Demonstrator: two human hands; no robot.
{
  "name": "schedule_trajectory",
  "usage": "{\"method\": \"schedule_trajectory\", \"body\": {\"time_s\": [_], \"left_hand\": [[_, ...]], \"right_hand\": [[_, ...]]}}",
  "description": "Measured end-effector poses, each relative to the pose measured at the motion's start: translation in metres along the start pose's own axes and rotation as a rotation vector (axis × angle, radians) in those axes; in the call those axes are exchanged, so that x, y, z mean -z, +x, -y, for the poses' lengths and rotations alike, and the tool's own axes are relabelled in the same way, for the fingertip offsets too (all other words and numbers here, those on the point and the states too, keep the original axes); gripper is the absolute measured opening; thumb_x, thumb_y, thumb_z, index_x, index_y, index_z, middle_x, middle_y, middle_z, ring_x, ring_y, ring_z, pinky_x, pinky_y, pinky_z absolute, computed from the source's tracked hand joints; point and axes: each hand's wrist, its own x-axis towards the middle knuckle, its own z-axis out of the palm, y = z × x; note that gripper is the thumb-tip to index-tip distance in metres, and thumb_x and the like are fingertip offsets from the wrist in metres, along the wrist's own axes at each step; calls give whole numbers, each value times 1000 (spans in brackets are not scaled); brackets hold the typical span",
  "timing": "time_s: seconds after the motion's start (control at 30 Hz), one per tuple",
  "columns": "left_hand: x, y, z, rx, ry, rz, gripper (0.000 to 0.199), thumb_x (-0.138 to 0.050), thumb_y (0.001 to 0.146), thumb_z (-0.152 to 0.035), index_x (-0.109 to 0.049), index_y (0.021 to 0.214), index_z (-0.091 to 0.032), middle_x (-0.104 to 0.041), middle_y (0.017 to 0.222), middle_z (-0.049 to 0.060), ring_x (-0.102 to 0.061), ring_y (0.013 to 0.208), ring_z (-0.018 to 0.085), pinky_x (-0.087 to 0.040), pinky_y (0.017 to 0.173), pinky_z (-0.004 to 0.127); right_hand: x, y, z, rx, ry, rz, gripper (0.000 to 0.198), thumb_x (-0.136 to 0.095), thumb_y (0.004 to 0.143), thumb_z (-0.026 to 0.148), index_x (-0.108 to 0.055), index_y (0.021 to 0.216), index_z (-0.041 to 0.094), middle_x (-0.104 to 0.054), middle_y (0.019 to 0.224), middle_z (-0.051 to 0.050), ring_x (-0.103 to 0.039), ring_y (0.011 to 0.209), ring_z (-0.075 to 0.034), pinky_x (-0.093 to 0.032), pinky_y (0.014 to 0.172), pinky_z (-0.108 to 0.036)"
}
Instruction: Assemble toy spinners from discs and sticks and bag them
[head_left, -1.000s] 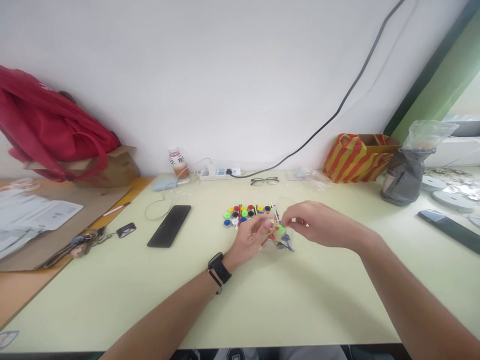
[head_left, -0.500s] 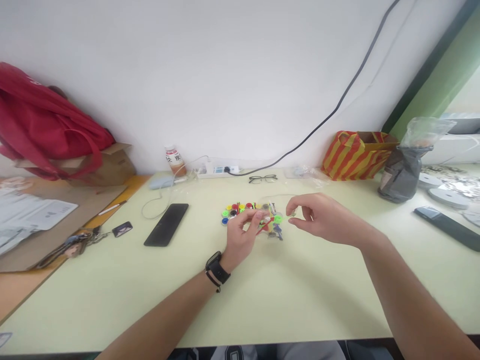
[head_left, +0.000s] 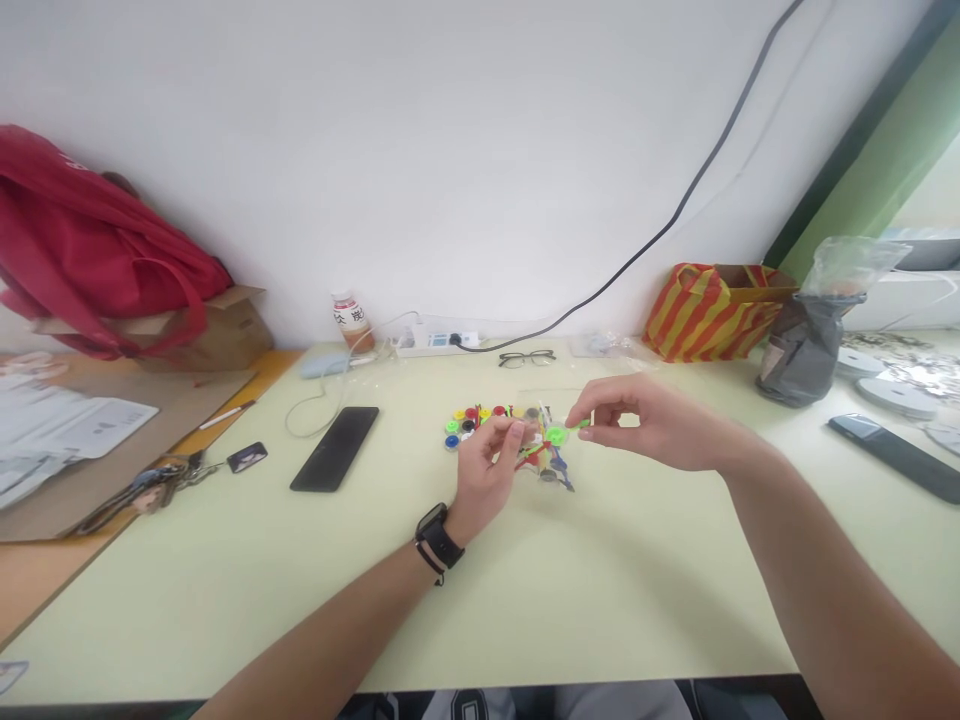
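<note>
My left hand [head_left: 486, 468], with a black watch [head_left: 438, 538] on its wrist, is closed, thumb against fingers. It seems to pinch the edge of a clear plastic bag [head_left: 568, 462] holding small coloured plastic parts, red, blue and green among them. A bright green round part [head_left: 556, 436] shows at the bag, between my two hands. My right hand [head_left: 628, 424] is closed in a pinch on a small green plastic piece [head_left: 582, 425], just right of that round part. Behind my left hand lie several small coloured wheels [head_left: 452, 428], partly hidden by the fingers.
A black phone [head_left: 334, 449] lies to the left, and eyeglasses [head_left: 527, 358] are at the back. A power strip [head_left: 436, 340] and a bottle [head_left: 352, 322] stand by the wall. On the right are a striped bag [head_left: 712, 312], a grey bag [head_left: 804, 350] and a dark case [head_left: 896, 455].
My right hand has moved slightly left toward the bag, and a green piece now shows between its fingertips. The bag's contents have shifted a little; my left hand keeps its grip.
</note>
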Motion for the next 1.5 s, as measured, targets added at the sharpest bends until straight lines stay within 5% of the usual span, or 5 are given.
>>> {"method": "schedule_trajectory", "body": {"time_s": [0.33,0.53,0.87,1.17,1.5], "left_hand": [[-1,-2,4,31,-39,9,28,-61,102,-43,-70,100,-17,-80,102,9,-78,94,21,-62,91,35],[0,-2,9,6,-18,-10,26,-62,101,-41,-71,96,-17,-77,90,6,-76,85,18,-63,78,29],[0,-3,8,43,-40,-1,27,-62,101,-42,-75,104,-18,-81,103,10,-78,92,21,-65,80,31],[2,-4,14,20,14,-25,27,-67,98,-40,-81,109,-21,-82,106,7,-78,96,23,-64,86,33],[-1,-4,9,-59,28,-35,21,-69,98,-34,-84,106,-21,-82,108,7,-77,100,24,-61,92,34]], "right_hand": [[15,1,-1,-61,19,-4,22,-74,88,44,-82,100,27,-79,95,-5,-70,80,-20,-56,72,-32],[22,-2,3,-155,-88,-115,30,-73,87,51,-82,100,25,-67,61,-1,-63,55,-17,-45,51,-28],[21,12,25,-46,-219,-201,18,-66,92,40,-72,87,24,-76,84,-3,-71,77,-21,-52,69,-31],[11,36,35,-40,-506,-33,16,-57,81,9,-49,77,23,-56,68,3,-42,57,-12,-26,54,-28],[3,36,33,-154,-639,-239,24,-53,76,4,-41,82,24,-47,68,2,-34,57,-14,-18,54,-31]]}}
